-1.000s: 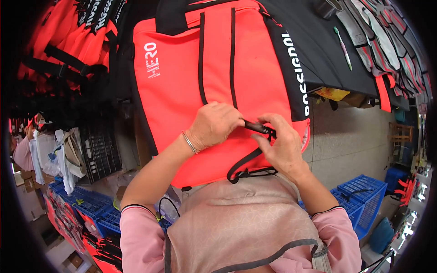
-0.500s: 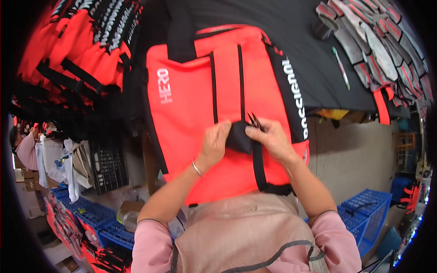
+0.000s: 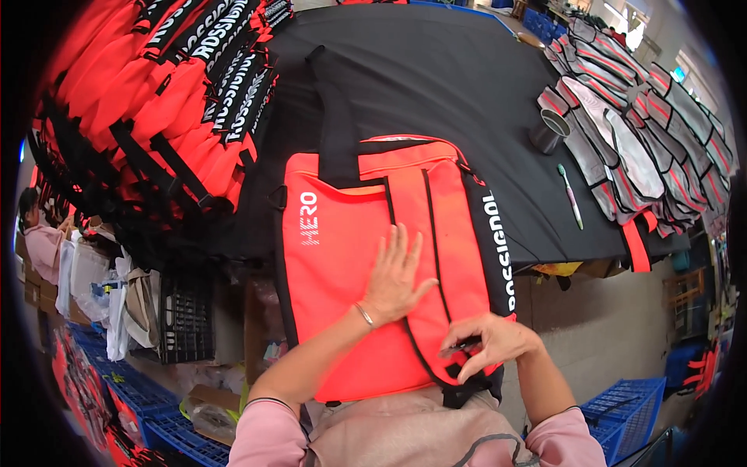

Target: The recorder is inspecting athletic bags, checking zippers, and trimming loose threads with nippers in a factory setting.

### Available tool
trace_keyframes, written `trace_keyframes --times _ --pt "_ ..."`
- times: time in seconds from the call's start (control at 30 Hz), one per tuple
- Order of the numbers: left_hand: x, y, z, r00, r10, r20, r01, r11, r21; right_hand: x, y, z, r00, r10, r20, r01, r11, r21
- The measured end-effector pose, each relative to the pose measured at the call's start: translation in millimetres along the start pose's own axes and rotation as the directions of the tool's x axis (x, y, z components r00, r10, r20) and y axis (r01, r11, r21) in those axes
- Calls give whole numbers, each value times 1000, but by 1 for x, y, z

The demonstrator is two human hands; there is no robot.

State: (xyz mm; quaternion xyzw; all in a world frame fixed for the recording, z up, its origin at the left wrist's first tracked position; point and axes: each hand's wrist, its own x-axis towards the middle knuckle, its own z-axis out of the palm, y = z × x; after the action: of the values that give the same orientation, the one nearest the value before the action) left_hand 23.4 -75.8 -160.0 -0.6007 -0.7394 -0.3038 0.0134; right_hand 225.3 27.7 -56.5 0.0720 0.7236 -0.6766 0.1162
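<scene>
A bright red bag (image 3: pixel 342 272) with black side panels and black piping lies in front of me, its lower end against my apron. My left hand (image 3: pixel 394 282) rests flat on its front, fingers spread, beside a black-piped strip. Close to the bag's lower right corner, my right hand (image 3: pixel 502 341) is curled around small dark thread snips (image 3: pixel 465 343), mostly hidden by the fingers. Black webbing (image 3: pixel 459 391) is bunched below that hand. A wide black strap (image 3: pixel 336 117) stretches from the bag's upper end across the table.
The bag lies partly on a black-covered table (image 3: pixel 420 70). Stacked red and black bags (image 3: pixel 171 117) fill its left side. Grey pieces with red trim (image 3: pixel 622 140), a dark cup (image 3: pixel 549 131) and a toothbrush (image 3: pixel 569 196) lie right. Blue crates (image 3: pixel 622 416) stand below.
My left hand has let go of the black piece and now lies flat on the bag. The right hand has moved down toward the lower corner, snips still in it. The view has shifted upward.
</scene>
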Motion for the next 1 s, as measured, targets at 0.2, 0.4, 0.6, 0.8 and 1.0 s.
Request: trace_keyframes --times 0.2,0.4,0.6,0.8,1.0 --pt "19 21 27 999 23 25 -22 999 -48 107 -72 -69 746 -391 -539 181 898 -401" --pt "65 -11 -44 937 -18 349 199 847 -492 243 -35 -137 501 -524 -689 37 808 -588" --pt "64 -128 -115 996 38 82 -72 884 463 253 28 -132 463 -432 -774 -56 858 -511" --pt "59 -143 -110 997 29 -72 -16 984 176 251 12 -136 466 -365 -806 -79 890 -449" --pt "61 -145 -104 993 78 -94 -53 970 239 280 -13 -161 829 94 -552 -72 995 63"
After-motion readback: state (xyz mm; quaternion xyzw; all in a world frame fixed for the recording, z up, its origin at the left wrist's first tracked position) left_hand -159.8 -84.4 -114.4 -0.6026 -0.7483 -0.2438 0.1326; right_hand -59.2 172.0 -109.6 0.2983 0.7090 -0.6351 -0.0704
